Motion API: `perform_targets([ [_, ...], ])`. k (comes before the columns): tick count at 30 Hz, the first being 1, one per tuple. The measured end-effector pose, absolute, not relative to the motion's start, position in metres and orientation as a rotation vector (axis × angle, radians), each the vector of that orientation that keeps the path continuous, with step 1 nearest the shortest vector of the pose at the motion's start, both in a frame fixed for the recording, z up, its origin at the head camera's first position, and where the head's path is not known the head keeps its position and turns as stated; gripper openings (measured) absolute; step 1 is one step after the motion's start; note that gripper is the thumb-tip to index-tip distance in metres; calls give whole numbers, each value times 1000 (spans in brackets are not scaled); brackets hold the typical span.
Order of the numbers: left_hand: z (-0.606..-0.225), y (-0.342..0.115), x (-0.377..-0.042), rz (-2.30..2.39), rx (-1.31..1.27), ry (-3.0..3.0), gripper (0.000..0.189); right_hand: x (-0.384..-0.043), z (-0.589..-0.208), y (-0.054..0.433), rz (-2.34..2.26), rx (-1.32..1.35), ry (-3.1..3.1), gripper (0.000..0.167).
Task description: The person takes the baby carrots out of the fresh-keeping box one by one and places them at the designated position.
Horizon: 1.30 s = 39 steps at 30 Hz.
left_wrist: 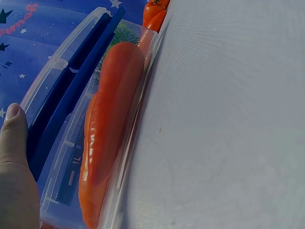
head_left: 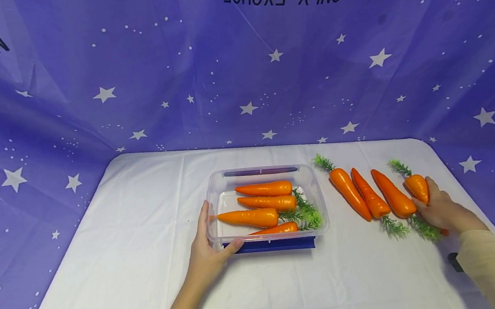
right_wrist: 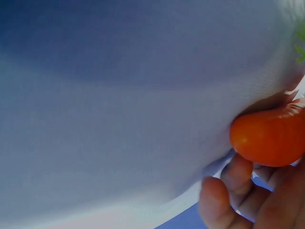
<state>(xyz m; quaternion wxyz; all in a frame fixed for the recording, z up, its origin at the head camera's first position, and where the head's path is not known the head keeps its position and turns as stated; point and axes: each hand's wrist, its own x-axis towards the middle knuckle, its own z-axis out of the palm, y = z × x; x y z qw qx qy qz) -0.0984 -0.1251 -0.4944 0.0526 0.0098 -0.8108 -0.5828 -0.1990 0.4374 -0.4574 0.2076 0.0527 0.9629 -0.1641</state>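
Note:
A clear plastic box (head_left: 310, 174) with blue latches stands mid-table, with several toy carrots (head_left: 254, 217) lying in it, tips left and green tops right. My left hand (head_left: 204, 261) holds the box by its near left corner, thumb over the front rim. In the left wrist view, the thumb (left_wrist: 16, 143) lies beside the blue latch (left_wrist: 62, 100), and a carrot (left_wrist: 112, 114) shows through the wall. At the right, my right hand (head_left: 446, 211) grips the rightmost carrot (head_left: 417, 188), covering its lower part. Its fingers (right_wrist: 214, 198) curl beneath that carrot (right_wrist: 271, 138) in the right wrist view.
Three more carrots lie side by side between the box and my right hand: one with its top (head_left: 323, 162) pointing away, a middle one (head_left: 369, 194), and another (head_left: 393, 194). White cloth (head_left: 118, 271) covers the table. A purple starry curtain (head_left: 202, 78) surrounds its back and sides.

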Motion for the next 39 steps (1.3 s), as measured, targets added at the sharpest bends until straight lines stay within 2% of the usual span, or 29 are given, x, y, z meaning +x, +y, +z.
perform_targets([
  [5, -494, -125, -98, -1782, 29, -2458, 112, -194, -446, 436, -275, 111, 2763, 100],
  [14, -493, -124, -98, -1765, 40, -2469, 113, -193, -415, 402, -234, 47, 3001, 80],
  [20, -493, -125, -98, -1763, 29, -2465, 112, -196, -391, 351, -321, -73, 3121, 77],
  [27, -494, -125, -98, -1784, 16, -2448, 112, -190, -370, 282, -446, -340, 3187, 68],
  [39, -492, -125, -97, -1805, 17, -2441, 111, -187, -371, 197, -465, -776, 3113, 62],
])
